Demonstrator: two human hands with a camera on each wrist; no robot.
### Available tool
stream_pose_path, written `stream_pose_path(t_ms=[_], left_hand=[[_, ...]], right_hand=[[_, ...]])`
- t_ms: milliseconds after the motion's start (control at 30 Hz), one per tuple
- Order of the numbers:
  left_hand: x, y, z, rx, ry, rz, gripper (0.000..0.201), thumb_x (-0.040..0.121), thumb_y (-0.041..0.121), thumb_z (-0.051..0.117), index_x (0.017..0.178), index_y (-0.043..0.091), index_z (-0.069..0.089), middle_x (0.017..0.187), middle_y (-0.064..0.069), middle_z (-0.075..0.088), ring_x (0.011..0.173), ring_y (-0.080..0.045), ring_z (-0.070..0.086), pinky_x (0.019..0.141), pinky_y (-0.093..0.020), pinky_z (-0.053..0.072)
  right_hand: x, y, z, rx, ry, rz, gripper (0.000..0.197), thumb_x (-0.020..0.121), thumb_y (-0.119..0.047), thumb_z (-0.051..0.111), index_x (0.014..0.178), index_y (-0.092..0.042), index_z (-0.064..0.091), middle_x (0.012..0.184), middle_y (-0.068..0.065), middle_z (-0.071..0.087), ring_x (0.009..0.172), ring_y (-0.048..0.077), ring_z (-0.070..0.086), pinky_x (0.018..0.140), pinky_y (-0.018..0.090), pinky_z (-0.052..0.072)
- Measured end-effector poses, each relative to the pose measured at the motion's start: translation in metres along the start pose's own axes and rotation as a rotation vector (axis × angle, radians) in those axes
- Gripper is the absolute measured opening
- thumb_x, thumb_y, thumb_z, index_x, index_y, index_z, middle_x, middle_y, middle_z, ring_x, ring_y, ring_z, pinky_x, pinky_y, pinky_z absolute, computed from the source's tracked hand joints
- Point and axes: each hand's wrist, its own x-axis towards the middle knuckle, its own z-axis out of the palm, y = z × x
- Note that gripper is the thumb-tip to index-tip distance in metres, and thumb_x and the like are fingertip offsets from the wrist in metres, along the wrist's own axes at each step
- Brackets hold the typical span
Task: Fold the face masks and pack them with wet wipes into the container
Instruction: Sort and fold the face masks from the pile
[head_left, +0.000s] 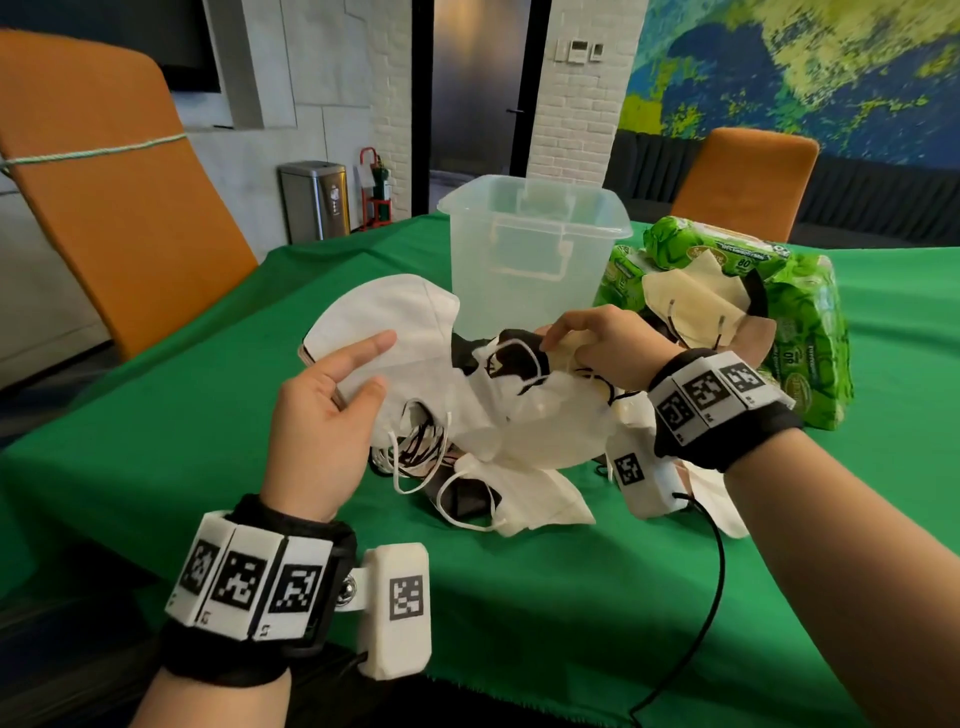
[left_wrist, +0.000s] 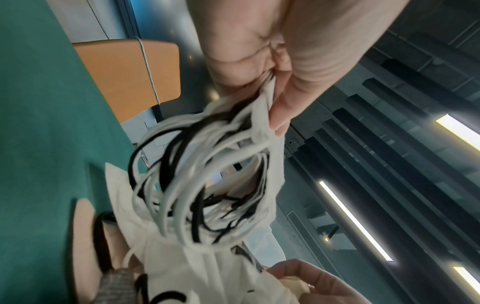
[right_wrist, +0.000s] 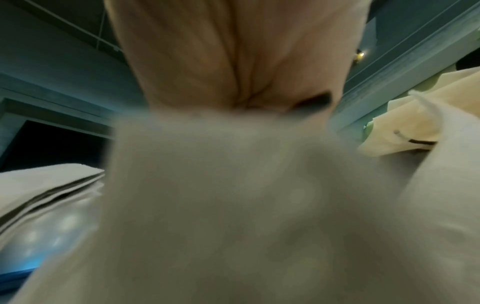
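Note:
My left hand (head_left: 371, 366) holds up a stack of folded white face masks (head_left: 395, 317) left of the clear container (head_left: 535, 270). In the left wrist view its thumb and fingers (left_wrist: 279, 107) pinch the stack's edge, and black and white ear loops (left_wrist: 202, 185) hang below. My right hand (head_left: 563, 345) pinches a mask on top of the loose pile of white and black masks (head_left: 519, 421) in front of the container. A blurred white mask (right_wrist: 246, 195) fills the right wrist view. Green wet wipe packs (head_left: 810, 332) lie right of the container, with beige masks (head_left: 691, 301) on them.
A green cloth (head_left: 208, 441) covers the table, whose front edge is near my wrists. Orange chairs stand at the left (head_left: 119, 197) and behind the wipes (head_left: 743, 176). A black cable (head_left: 717, 582) trails from my right wrist across the cloth.

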Motion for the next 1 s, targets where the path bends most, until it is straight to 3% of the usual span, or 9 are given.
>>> stream_pose_path(t_ms=[133, 233, 300, 367, 467, 567, 667, 833, 1000], left_hand=[[-0.001, 0.000, 0.000, -0.007, 0.002, -0.005, 0.038, 0.091, 0.000, 0.053, 0.115, 0.028, 0.060, 0.032, 0.009, 0.028, 0.033, -0.007, 0.015, 0.036, -0.014, 0.013], [-0.001, 0.000, 0.001, -0.017, -0.004, -0.009, 0.038, 0.091, -0.001, 0.052, 0.115, 0.028, 0.060, 0.032, 0.008, 0.028, 0.033, -0.007, 0.015, 0.036, -0.014, 0.013], [-0.001, 0.000, 0.002, -0.015, -0.009, -0.011, 0.038, 0.091, -0.001, 0.053, 0.116, 0.027, 0.061, 0.032, 0.009, 0.028, 0.033, -0.007, 0.015, 0.036, -0.014, 0.013], [-0.001, -0.001, 0.002, -0.011, -0.014, -0.008, 0.039, 0.091, -0.001, 0.053, 0.115, 0.028, 0.061, 0.033, 0.010, 0.029, 0.033, -0.007, 0.015, 0.036, -0.014, 0.013], [0.000, 0.000, 0.002, -0.010, -0.015, 0.000, 0.039, 0.091, -0.001, 0.052, 0.116, 0.029, 0.059, 0.032, 0.007, 0.030, 0.031, -0.007, 0.015, 0.035, -0.013, 0.014], [0.002, 0.000, 0.001, -0.023, -0.016, -0.004, 0.039, 0.091, 0.000, 0.052, 0.118, 0.027, 0.059, 0.032, 0.007, 0.027, 0.031, -0.007, 0.016, 0.035, -0.012, 0.015], [0.004, -0.003, 0.003, -0.049, -0.018, -0.003, 0.040, 0.091, 0.000, 0.052, 0.118, 0.029, 0.059, 0.035, 0.011, 0.024, 0.033, -0.006, 0.015, 0.035, -0.012, 0.016], [0.004, -0.002, 0.005, -0.050, -0.022, 0.011, 0.045, 0.090, 0.001, 0.054, 0.115, 0.038, 0.055, 0.035, 0.011, 0.021, 0.033, -0.006, 0.015, 0.035, -0.014, 0.015], [0.006, 0.002, 0.009, -0.015, -0.050, 0.035, 0.048, 0.089, 0.002, 0.058, 0.128, 0.029, 0.052, 0.033, 0.009, 0.026, 0.033, -0.007, 0.019, 0.035, -0.013, 0.017]], right_hand=[[0.002, -0.003, -0.002, 0.095, -0.069, 0.029, 0.030, 0.086, 0.001, 0.044, 0.096, -0.016, 0.067, 0.104, 0.004, 0.059, 0.091, 0.017, 0.047, 0.070, 0.021, 0.043], [0.004, -0.007, 0.000, 0.117, -0.089, 0.008, 0.024, 0.088, -0.007, 0.052, 0.107, -0.005, 0.066, 0.116, 0.018, 0.059, 0.096, 0.019, 0.048, 0.089, 0.032, 0.044], [0.004, -0.006, 0.004, 0.016, -0.034, 0.002, 0.018, 0.084, -0.018, 0.062, 0.099, -0.008, 0.068, 0.099, 0.008, 0.062, 0.093, 0.020, 0.053, 0.080, 0.026, 0.042], [0.004, -0.005, 0.006, 0.005, 0.038, 0.031, 0.012, 0.077, -0.015, 0.068, 0.089, -0.015, 0.067, 0.087, 0.000, 0.058, 0.086, 0.018, 0.053, 0.065, 0.017, 0.038], [0.006, -0.004, 0.003, 0.049, 0.189, 0.057, 0.023, 0.075, -0.010, 0.071, 0.095, -0.017, 0.063, 0.088, 0.002, 0.054, 0.085, 0.022, 0.053, 0.052, 0.014, 0.032], [0.008, -0.006, -0.007, 0.188, 0.429, 0.089, 0.029, 0.080, -0.015, 0.067, 0.108, -0.014, 0.058, 0.093, 0.003, 0.052, 0.085, 0.017, 0.048, 0.066, 0.021, 0.034], [0.013, -0.004, -0.018, 0.179, 0.580, 0.115, 0.029, 0.079, -0.011, 0.067, 0.108, -0.011, 0.062, 0.102, 0.009, 0.061, 0.093, 0.024, 0.053, 0.073, 0.024, 0.036], [0.013, -0.004, -0.024, 0.238, 0.626, 0.101, 0.026, 0.080, -0.015, 0.067, 0.105, -0.010, 0.066, 0.100, 0.011, 0.065, 0.095, 0.028, 0.058, 0.084, 0.034, 0.047], [0.005, -0.020, -0.022, 0.376, 0.633, 0.019, 0.013, 0.076, -0.016, 0.068, 0.086, -0.019, 0.060, 0.085, 0.003, 0.062, 0.081, 0.020, 0.058, 0.078, 0.038, 0.053]])
